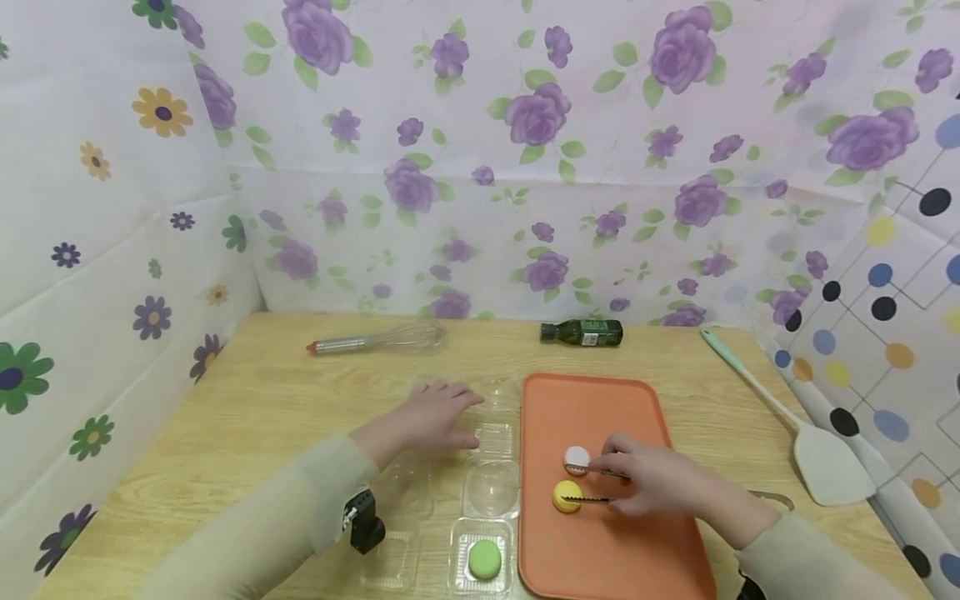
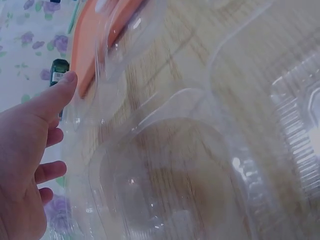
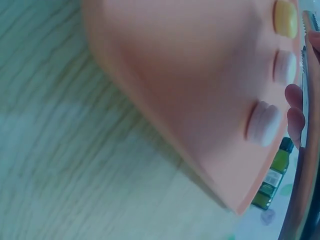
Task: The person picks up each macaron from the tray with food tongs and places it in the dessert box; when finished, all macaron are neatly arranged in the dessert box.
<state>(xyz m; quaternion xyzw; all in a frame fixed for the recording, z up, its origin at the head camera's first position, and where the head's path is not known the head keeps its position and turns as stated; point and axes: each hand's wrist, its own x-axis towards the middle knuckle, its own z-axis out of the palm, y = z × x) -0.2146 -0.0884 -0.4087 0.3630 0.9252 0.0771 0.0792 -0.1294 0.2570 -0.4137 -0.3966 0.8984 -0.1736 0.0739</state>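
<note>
On orange tray (image 1: pixel 600 400), round ridged macarons (image 1: pixel 576 458)

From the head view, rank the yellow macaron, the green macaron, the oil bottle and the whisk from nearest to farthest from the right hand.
Measured from the right hand:
1. Yellow macaron, on the orange tray just left of the hand.
2. Green macaron, in the clear container, front left.
3. Oil bottle, lying at the table's back edge.
4. Whisk, far back left.
</note>
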